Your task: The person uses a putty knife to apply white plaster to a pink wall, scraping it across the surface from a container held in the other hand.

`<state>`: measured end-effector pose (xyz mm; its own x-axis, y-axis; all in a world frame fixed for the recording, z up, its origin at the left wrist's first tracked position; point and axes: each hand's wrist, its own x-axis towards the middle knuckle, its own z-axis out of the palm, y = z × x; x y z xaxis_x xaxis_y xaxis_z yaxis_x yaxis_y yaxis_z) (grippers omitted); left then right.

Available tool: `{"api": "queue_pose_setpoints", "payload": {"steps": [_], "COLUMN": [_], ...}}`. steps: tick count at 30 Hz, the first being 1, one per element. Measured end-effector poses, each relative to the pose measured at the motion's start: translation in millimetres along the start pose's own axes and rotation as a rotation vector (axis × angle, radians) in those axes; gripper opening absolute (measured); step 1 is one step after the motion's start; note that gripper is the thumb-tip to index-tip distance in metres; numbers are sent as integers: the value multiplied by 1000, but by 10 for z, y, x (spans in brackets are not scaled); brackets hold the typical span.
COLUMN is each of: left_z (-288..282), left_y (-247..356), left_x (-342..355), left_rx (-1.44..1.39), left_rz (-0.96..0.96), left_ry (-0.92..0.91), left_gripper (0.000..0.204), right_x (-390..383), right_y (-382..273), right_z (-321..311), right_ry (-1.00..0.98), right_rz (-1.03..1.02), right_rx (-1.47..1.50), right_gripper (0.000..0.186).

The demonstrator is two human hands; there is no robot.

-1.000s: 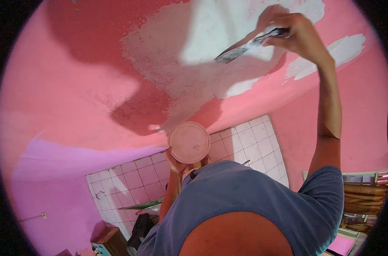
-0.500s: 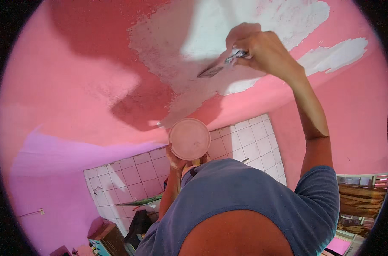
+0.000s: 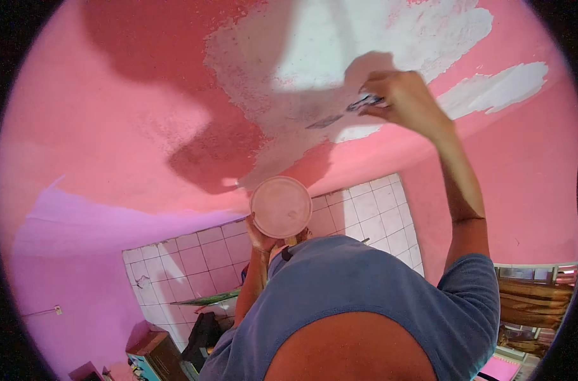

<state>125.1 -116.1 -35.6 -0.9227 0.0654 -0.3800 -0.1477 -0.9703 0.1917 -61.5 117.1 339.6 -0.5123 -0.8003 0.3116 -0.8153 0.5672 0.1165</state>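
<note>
My right hand is closed round the handle of a putty knife, its flat blade pointing left over the wall. Whether the blade touches the surface I cannot tell. Behind it, a large patch of white filler with ragged edges covers part of the pink wall. A smaller white patch lies to its right. Low in front of my body, my left hand grips a round, shallow pinkish container by its left and lower edge. The inside of the container looks smooth, with a small mark on it.
White floor tiles with dark joints lie below the wall. To the lower left stand a wooden cabinet and a black bag-like thing. A purple wall area is at left; brown curtains hang at lower right.
My right hand and the putty knife have moved slightly down and to the right across the filler. My left hand keeps the container in nearly the same place.
</note>
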Motion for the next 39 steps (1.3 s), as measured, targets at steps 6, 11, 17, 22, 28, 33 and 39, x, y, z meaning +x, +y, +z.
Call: {"api": "queue_pose_setpoints", "payload": {"steps": [6,11,17,22,28,33,39], "left_z": [-68,-17,-117,-13,-135,-158,-408], "left_y": [-31,-7,39,-43,-53,-164,-189], "left_x": [7,-13,-36,60,-7,35,58], "left_rx": [376,-73,2,31,24,-30,-139], "left_rz": [256,33,135,212,278,354,284], "left_ry": [-383,-64,-68,-41,2,9,61], "left_gripper": [69,72,70,69,66,65,63], "right_x": [6,-169,-540,-682,-458,-309,-162], "right_y": [29,237,198,79,203,278,267], "right_z": [267,-363,408,1208,1471,1643,1738], "right_ry": [92,34,-110,-360,-224,-232,-294], "right_rz": [-17,183,244,231,149,32,56], "right_rx": [-69,-46,363,169,123,20,4], "right_gripper": [24,21,15,9,10,11,4]}}
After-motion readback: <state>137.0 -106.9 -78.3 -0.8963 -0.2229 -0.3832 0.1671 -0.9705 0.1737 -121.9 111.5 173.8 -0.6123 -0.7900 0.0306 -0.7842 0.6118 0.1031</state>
